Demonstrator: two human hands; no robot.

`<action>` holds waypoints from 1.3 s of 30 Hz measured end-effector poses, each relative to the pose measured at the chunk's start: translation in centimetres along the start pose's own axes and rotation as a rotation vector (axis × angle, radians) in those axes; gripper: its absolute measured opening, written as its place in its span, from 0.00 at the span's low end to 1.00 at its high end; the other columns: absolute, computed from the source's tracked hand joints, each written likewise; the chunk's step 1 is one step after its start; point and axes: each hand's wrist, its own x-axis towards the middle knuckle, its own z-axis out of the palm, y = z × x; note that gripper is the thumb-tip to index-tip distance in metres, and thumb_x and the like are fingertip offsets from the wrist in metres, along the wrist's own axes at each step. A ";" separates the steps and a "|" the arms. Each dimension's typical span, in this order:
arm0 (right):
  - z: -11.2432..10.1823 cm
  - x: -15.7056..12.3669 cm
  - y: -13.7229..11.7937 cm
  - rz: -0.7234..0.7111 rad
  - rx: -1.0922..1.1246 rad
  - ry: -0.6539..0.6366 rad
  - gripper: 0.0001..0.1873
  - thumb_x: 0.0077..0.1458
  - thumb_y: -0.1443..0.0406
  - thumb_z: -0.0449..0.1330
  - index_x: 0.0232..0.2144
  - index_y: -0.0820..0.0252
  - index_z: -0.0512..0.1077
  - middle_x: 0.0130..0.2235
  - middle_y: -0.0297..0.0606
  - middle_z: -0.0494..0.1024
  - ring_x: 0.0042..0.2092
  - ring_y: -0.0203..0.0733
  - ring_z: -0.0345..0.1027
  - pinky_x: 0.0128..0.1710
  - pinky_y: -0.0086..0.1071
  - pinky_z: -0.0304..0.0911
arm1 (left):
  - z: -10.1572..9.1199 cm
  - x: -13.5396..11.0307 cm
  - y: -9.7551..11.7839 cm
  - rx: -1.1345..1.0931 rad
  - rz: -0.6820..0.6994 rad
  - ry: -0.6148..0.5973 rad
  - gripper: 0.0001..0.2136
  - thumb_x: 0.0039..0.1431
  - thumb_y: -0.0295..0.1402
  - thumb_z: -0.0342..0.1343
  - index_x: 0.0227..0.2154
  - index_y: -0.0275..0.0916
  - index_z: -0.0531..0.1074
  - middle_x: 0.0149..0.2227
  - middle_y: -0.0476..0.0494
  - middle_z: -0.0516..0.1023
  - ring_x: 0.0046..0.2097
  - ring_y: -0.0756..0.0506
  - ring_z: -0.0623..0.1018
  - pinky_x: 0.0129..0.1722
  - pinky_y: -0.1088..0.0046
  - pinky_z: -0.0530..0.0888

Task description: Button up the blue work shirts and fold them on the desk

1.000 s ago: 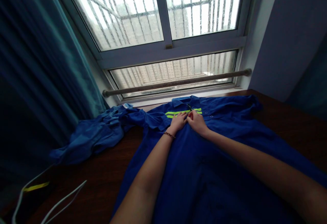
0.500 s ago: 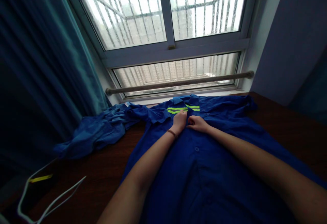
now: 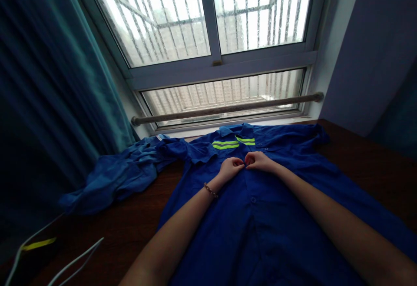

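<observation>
Head view. The blue garment (image 3: pixel 234 216) lies spread face up on the brown tabletop (image 3: pixel 133 225), from the centre of the frame to its lower edge. Its collar (image 3: pixel 228 130) is at upper centre, toward the window. The long axis follows the front opening: down from the collar, leaning slightly right as it nears the bottom of the frame.

The left hand (image 3: pixel 230 168) and right hand (image 3: pixel 258 161) meet at the centre of the frame, on this opening and just below the reflective strips (image 3: pixel 225 144). Each is curled, thumb against fingers, and appears to pinch the fabric; whether a button sits between the fingertips cannot be told.

Governing relation, by judgement: the opening passes between the two pinches, so neither hand is clearly nearer to it. A button (image 3: pixel 253 200) shows on the same line, below both hands and beneath the right.
</observation>
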 end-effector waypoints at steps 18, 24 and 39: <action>0.8 -0.5 -0.9 -0.109 -0.034 0.152 0.10 0.39 0.65 0.62 0.28 0.63 0.69 0.25 0.31 0.70 0.26 0.33 0.64 0.25 0.25 0.58 | -0.1 0.0 1.0 -0.432 -0.168 0.076 0.08 0.42 0.34 0.57 0.24 0.33 0.72 0.19 0.49 0.70 0.20 0.53 0.67 0.21 0.79 0.62; 1.1 -1.1 -2.1 -0.270 -0.181 0.198 0.08 0.44 0.70 0.59 0.31 0.61 0.67 0.30 0.33 0.68 0.30 0.34 0.63 0.30 0.27 0.60 | -0.2 0.1 0.9 -0.572 -0.225 0.078 0.10 0.40 0.35 0.59 0.24 0.33 0.69 0.17 0.52 0.68 0.18 0.54 0.65 0.19 0.79 0.60; 1.7 -0.9 -2.9 -0.262 -0.446 0.215 0.05 0.49 0.69 0.57 0.23 0.61 0.67 0.31 0.35 0.67 0.31 0.34 0.63 0.31 0.27 0.57 | 0.6 0.0 -0.5 -0.364 -0.099 0.184 0.08 0.42 0.34 0.57 0.22 0.33 0.69 0.21 0.49 0.71 0.24 0.52 0.69 0.24 0.78 0.63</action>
